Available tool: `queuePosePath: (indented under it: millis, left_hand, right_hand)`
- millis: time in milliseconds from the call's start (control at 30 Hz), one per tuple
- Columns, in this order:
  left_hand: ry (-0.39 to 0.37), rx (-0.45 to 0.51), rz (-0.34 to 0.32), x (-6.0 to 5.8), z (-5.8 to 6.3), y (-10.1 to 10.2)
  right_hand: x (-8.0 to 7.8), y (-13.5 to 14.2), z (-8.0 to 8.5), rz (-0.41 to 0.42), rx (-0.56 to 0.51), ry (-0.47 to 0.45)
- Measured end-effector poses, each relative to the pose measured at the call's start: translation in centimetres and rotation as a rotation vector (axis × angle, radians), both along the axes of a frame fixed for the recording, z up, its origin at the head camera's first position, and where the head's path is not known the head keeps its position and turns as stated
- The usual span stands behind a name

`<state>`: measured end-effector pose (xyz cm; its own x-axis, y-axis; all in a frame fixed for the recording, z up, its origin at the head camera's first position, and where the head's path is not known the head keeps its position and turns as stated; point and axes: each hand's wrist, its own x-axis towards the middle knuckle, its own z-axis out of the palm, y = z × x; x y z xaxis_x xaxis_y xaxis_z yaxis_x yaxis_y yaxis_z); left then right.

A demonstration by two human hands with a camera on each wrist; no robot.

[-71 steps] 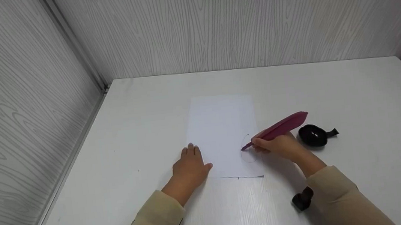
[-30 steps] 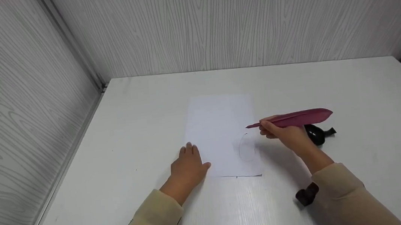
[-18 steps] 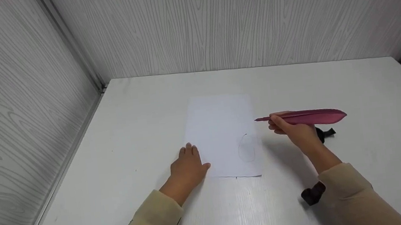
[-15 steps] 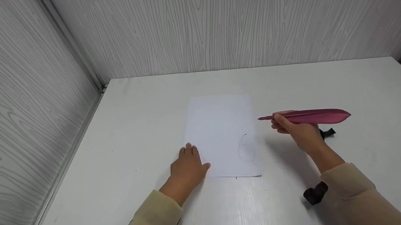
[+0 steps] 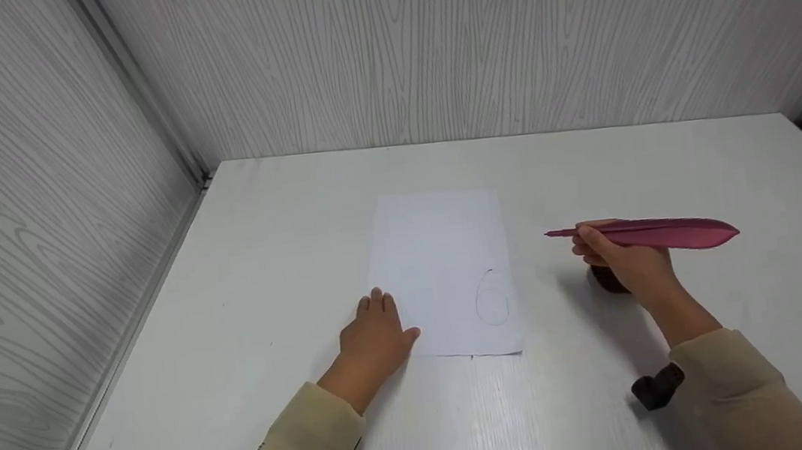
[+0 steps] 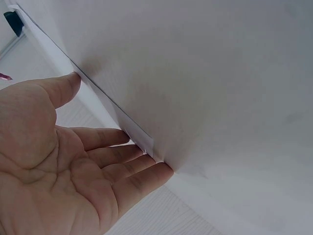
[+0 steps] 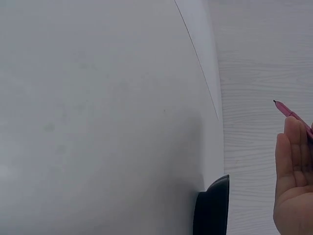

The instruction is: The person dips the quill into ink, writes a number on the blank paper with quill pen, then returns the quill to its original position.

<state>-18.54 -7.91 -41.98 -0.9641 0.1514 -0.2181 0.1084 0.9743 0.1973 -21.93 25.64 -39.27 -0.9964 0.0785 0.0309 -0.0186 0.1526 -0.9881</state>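
A white sheet of paper lies on the table, with a thin pen line shaped like a 6 in its lower right part. My left hand rests at the sheet's lower left edge, fingers straight and thumb spread, fingertips touching the paper. To the right of the sheet, my right hand pinches a dark pink feather pen between thumb and fingers. The nib points left, raised off the paper. Below that hand, a rounded black object is mostly hidden; its glossy side shows in the right wrist view.
The white table meets a wood-grain panel at the back and another panel on the left. A small black camera sits at the right sleeve's cuff.
My right hand has lifted the feather pen from the drawn line and carried it rightward off the sheet, over the black object. The left hand stays in place.
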Motion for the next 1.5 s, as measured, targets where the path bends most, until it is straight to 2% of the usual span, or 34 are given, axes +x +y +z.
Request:
queuePosePath:
  millis: [133, 367, 600, 833, 1133, 1333, 1500]
  left_hand:
    - [-0.005, 0.003, 0.007, 0.0, 0.0, 0.0]
    - [-0.010, -0.004, 0.011, 0.0, 0.1, 0.1]
    - [-0.029, -0.015, 0.009, -0.1, 0.1, 0.1]
    - [-0.029, -0.014, 0.006, 0.0, 0.2, 0.1]
    - [-0.028, -0.031, 0.012, 0.1, 0.4, 0.2]
    - [-0.033, -0.024, 0.016, 0.0, 0.3, 0.2]
    - [-0.024, -0.031, 0.009, 0.0, 0.1, 0.1]
  right_hand:
    - [-0.1, 1.1, -0.3, -0.013, -0.040, 0.016]
    - [0.2, 2.6, -0.2, -0.014, -0.017, 0.017]
    - [0.4, 3.6, -0.4, -0.019, -0.050, 0.040]
    - [0.7, 4.8, -0.8, -0.017, -0.114, 0.012]
    - [1.4, 6.0, -0.5, -0.074, -0.014, -0.033]
    - [1.6, 7.1, -0.7, -0.078, 0.037, -0.016]
    - [1.7, 7.8, -1.0, -0.063, -0.023, 0.030]
